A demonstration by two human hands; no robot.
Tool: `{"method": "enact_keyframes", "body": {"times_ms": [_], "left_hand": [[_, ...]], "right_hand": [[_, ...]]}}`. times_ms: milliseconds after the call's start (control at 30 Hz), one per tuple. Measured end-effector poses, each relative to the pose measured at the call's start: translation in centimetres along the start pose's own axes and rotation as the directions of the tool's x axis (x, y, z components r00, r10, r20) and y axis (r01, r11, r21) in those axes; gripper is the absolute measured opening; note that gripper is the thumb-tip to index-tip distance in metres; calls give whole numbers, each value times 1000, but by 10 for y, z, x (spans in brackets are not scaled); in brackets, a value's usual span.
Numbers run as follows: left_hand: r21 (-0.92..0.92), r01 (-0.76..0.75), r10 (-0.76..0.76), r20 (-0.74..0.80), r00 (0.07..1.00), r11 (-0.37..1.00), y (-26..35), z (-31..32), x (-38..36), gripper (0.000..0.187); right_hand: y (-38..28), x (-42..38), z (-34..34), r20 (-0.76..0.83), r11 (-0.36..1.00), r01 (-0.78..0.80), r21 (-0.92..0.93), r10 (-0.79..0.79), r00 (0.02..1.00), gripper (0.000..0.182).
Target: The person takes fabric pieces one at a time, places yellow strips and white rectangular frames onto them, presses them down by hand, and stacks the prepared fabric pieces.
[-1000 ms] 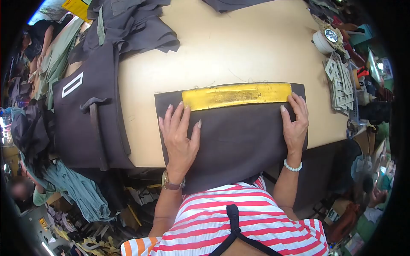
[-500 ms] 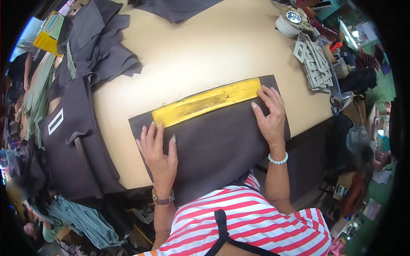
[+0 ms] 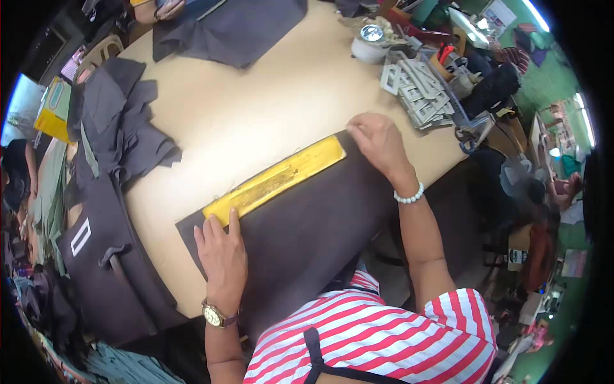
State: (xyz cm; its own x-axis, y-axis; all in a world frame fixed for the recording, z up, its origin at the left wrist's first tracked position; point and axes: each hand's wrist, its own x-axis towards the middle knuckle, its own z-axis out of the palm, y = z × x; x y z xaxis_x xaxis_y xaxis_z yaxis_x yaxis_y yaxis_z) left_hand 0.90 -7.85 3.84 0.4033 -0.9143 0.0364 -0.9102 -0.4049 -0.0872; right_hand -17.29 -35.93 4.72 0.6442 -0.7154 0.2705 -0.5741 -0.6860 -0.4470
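Observation:
A dark fabric panel (image 3: pixel 300 217) lies over the table's front edge. Along its far edge rests a long yellow bar (image 3: pixel 275 179) with a scuffed, dirty middle. My left hand (image 3: pixel 222 256) is open, its fingertips resting at the bar's left end and on the fabric beside it. At the panel's far right corner, my right hand (image 3: pixel 380 148) is closed, thumb and fingers pinching the fabric edge just beyond the bar's right end. Loose threads trail along the far edge of the panel.
On the left, a hammer (image 3: pixel 121 272) and a white rectangular frame (image 3: pixel 81 237) lie on stacked dark fabric. Crumpled dark pieces (image 3: pixel 115 109) are behind them. Pale frame-shaped templates (image 3: pixel 419 93) and scissors (image 3: pixel 470 137) sit at right. Another person's hand (image 3: pixel 169 9) shows at the far side.
My right hand has moved from the bar's right end to the panel's far corner and closed on the fabric. My left hand stays at the bar's left end. The view has shifted right.

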Motion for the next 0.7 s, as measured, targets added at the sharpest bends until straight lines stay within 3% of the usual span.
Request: {"method": "enact_keyframes", "body": {"times_ms": [67,167,267,400,500,700], "left_hand": [[4,17,-18,29,999,1000,3,-1,1,40],[-15,36,-37,-6,999,999,5,3,1,40],[-37,53,-54,-33,998,998,6,5,0,39],[-38,61,-64,-60,996,997,8,5,0,39],[-33,64,-66,-72,995,997,8,7,0,39],[-69,54,-61,-106,992,996,8,4,1,36]], "right_hand": [[31,8,-5,-268,967,23,-252,-93,959,14],[79,20,-24,-493,931,-129,-341,-60,868,17],[124,26,-38,-562,868,-306,-390,39,826,22],[140,34,-53,-434,828,-402,-391,220,874,35],[142,37,-61,-361,820,-422,-386,287,887,30],[126,40,-78,-560,773,-525,-357,273,783,22]]}}
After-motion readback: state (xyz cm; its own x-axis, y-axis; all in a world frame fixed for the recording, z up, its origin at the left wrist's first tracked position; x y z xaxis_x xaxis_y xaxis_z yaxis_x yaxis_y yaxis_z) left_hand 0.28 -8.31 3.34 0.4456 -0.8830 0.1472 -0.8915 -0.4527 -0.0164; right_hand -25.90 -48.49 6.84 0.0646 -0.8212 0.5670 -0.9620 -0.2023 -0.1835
